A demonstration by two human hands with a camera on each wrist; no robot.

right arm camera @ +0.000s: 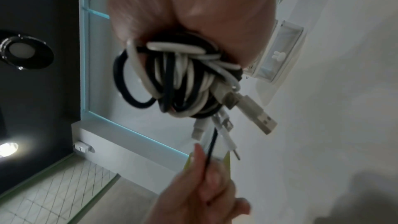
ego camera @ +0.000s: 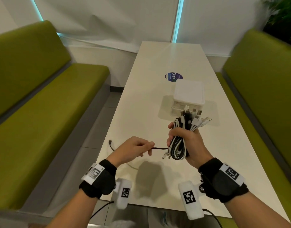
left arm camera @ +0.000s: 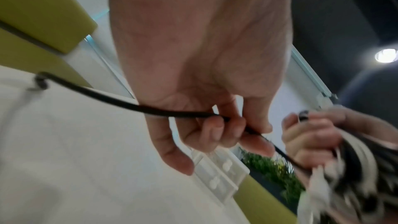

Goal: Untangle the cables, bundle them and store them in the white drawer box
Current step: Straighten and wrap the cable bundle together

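My right hand [ego camera: 182, 137] grips a thick bundle of black and white cables [ego camera: 178, 145] above the table; plug ends [ego camera: 199, 117] fan out above my fist. In the right wrist view the bundle's coils [right arm camera: 172, 81] hang under my palm with a USB plug [right arm camera: 258, 118] sticking out. My left hand [ego camera: 138, 148] pinches a black cable [ego camera: 159, 148] that runs taut from the bundle, then trails left to its plug [ego camera: 110, 142] on the table. The left wrist view shows that black cable [left arm camera: 107, 100] passing through my curled fingers [left arm camera: 217, 130]. The white drawer box [ego camera: 188, 97] stands behind the bundle, drawers closed.
The long white table [ego camera: 149, 112] carries a round dark sticker [ego camera: 173, 77] beyond the box. Green benches [ego camera: 42, 104] flank both sides. A thin white cable [ego camera: 131, 167] lies on the table under my left wrist. A plant [ego camera: 283, 18] stands at the far right.
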